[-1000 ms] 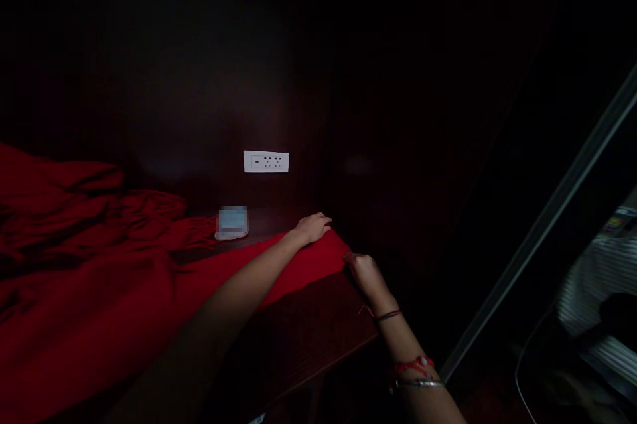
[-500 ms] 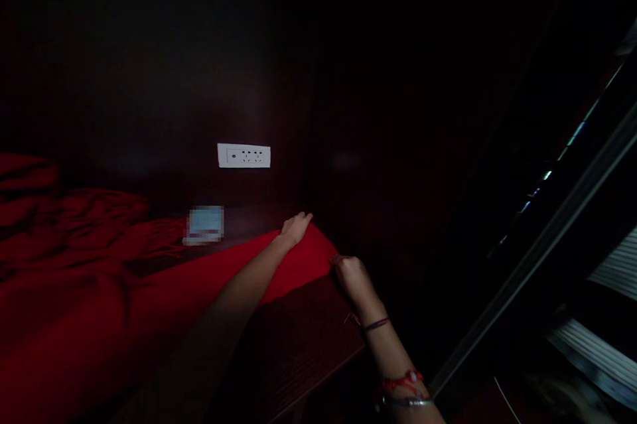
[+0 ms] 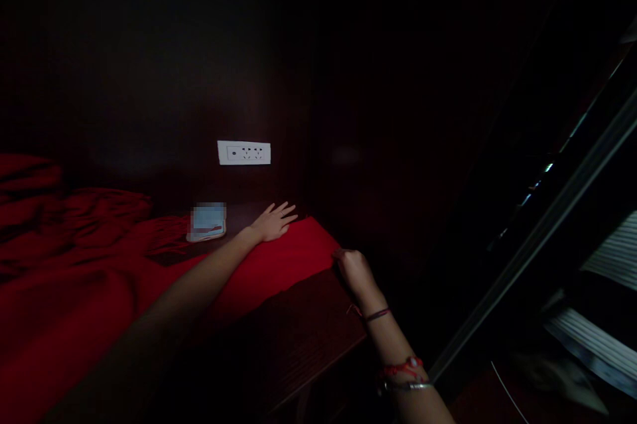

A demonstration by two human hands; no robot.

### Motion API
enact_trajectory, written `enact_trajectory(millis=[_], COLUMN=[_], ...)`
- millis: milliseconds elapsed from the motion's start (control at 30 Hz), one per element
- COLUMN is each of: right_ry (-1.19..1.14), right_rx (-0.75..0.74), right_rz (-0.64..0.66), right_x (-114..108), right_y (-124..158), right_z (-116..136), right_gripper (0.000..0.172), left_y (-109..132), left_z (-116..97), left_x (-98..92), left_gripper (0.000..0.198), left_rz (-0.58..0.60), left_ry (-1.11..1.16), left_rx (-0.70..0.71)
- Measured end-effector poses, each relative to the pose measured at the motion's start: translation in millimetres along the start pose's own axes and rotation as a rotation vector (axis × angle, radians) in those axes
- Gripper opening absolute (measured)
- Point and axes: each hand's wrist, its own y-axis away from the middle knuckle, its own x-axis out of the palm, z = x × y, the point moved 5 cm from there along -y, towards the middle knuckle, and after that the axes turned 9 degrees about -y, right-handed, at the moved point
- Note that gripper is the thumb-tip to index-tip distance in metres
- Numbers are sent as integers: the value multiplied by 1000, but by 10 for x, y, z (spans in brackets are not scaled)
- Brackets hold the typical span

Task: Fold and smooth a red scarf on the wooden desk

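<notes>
Right fingers (image 3: pixel 340 255) (apparently) pinch cloth (image 3: pixel 293 258).

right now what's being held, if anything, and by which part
The right grip appears to pinch the red cloth by its near right corner. The left grip, spread open, holds nothing.

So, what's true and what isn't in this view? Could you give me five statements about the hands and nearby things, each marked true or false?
1. The person's left hand has its fingers spread. True.
2. The person's right hand is closed on an edge of the smooth red cloth. True.
3. A silver metal bangle is on the left forearm. False: the silver metal bangle is on the right forearm.
4. A white rectangular socket panel is on the dark wall. True.
5. The red cloth covers that panel. False: the panel is uncovered.
</notes>
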Motion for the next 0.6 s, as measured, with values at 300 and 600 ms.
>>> enact_trajectory(millis=[300, 600], right_ry=[17, 49], right_rx=[1, -1], right_rz=[-15, -11], right_x=[-15, -1], right_y=[10, 1], right_z=[16, 6], right_gripper=[26, 25], left_y=[590, 412], left_z=[-349, -541], left_x=[-25, -365], left_gripper=[45, 41], left_rz=[118, -3], left_ry=[177, 225], left_rx=[270, 176])
